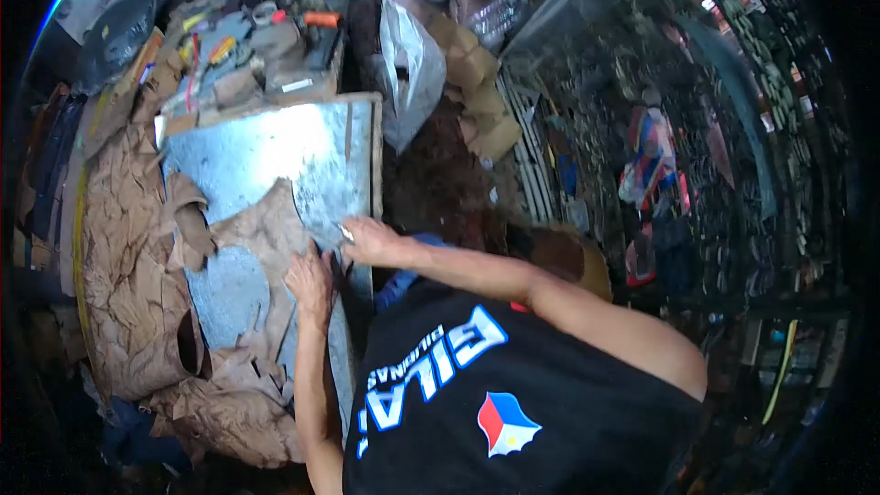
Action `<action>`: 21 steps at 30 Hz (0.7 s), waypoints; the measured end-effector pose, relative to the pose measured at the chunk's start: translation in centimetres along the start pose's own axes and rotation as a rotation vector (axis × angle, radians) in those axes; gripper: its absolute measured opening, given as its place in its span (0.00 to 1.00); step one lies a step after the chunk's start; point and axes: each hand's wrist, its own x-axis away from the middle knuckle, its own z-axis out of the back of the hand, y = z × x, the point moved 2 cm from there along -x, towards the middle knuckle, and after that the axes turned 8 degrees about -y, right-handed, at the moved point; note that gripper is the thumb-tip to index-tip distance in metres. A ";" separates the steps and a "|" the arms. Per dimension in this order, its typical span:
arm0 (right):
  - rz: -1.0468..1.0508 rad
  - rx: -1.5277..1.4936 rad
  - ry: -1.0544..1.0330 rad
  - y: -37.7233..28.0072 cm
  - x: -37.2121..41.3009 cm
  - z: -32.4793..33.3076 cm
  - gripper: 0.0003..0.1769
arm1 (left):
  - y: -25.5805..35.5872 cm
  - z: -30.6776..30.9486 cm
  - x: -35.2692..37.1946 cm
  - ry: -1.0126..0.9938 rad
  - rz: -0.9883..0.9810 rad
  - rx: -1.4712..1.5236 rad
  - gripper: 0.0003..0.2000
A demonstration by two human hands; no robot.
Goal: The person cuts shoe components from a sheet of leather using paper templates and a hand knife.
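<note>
My left hand (312, 282) lies with its fingers stretched over the edge of a thin brown leather piece (266, 225), pressing on it. Close beside it, my right hand (368, 242) is closed, and a small shiny bit shows at its fingers; I cannot tell what it holds. The leather rests on a shiny metal-topped board (238, 151), partly curled at its left end. A rounded gap in the leather shows bare metal.
Crumpled brown leather sheets (128, 247) heap along the left side. Beyond the board, a cluttered bench (266, 55) carries tools, scraps and an orange item (322, 18). A white plastic bag (408, 64) hangs at its right. Packed racks (660, 156) line the right.
</note>
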 end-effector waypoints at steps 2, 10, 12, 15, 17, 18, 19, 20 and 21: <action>0.010 -0.003 -0.071 0.4 -0.8 0.4 0.25 | -0.5 -1.4 0.3 0.078 0.006 0.003 0.24; -0.060 -0.095 -0.145 -0.8 -0.8 1.0 0.16 | 0.0 0.4 -0.4 -0.067 0.038 -0.006 0.24; -0.083 -0.211 -0.318 -2.6 -0.4 1.8 0.17 | 0.5 1.5 -0.3 -0.070 0.040 0.004 0.22; 0.006 -0.177 -0.297 -3.7 0.2 2.0 0.16 | 0.1 1.5 -0.5 -0.126 0.048 0.029 0.17; 0.041 -0.083 -0.239 -3.3 1.0 1.3 0.16 | -0.2 1.1 -0.7 -0.134 0.047 -0.005 0.16; 0.072 0.012 -0.179 -3.0 1.5 0.9 0.16 | -0.2 0.9 -0.7 -0.142 0.042 -0.035 0.16; 0.103 0.024 -0.216 -3.6 2.1 0.9 0.16 | -0.1 0.9 -0.7 -0.142 0.045 -0.037 0.16; 0.106 0.024 -0.216 -4.0 2.5 1.3 0.16 | 0.2 0.9 -0.7 -0.132 0.048 -0.059 0.15; 0.131 -0.003 -0.204 -4.4 3.3 1.5 0.15 | 0.3 0.9 -0.6 -0.125 0.053 -0.081 0.14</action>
